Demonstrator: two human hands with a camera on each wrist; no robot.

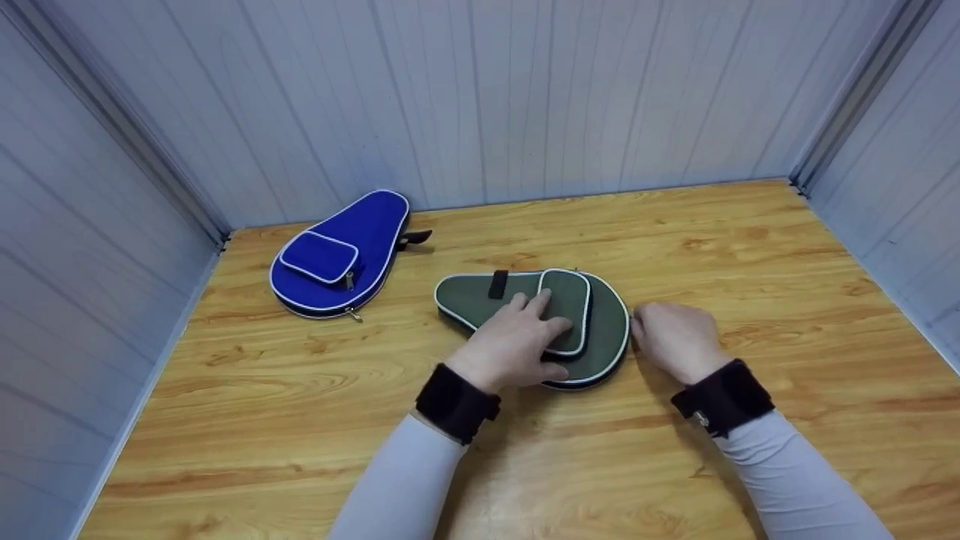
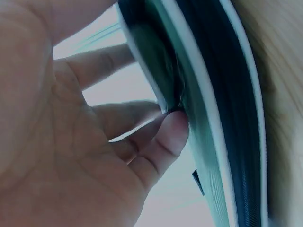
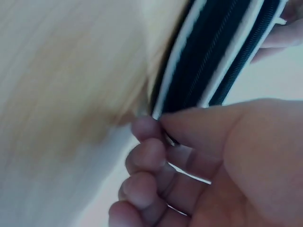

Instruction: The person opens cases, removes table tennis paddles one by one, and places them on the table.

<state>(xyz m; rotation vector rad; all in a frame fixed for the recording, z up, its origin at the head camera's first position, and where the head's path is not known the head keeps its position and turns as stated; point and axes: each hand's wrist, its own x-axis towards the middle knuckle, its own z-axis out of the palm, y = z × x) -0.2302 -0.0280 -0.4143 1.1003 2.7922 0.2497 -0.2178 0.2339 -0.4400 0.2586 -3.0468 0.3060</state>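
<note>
A green table tennis paddle case (image 1: 609,322) with white piping lies flat on the table, its narrow end to the left. My left hand (image 1: 514,341) rests on it with spread fingers, touching the raised front pocket (image 1: 568,300). In the left wrist view the fingertips lie against the pocket's edge, above the black zipper band (image 2: 232,94) along the side. At the case's rounded right end, my right hand (image 1: 679,337) pinches a small zipper pull (image 3: 171,141) between thumb and curled forefinger; most of the pull is hidden by the fingers.
A blue paddle case (image 1: 375,232) with a similar pocket and a black strap (image 1: 416,238) lies at the back left, near the wall. Pale panelled walls (image 1: 517,97) border the wood-patterned table (image 1: 300,420) at the back and both sides.
</note>
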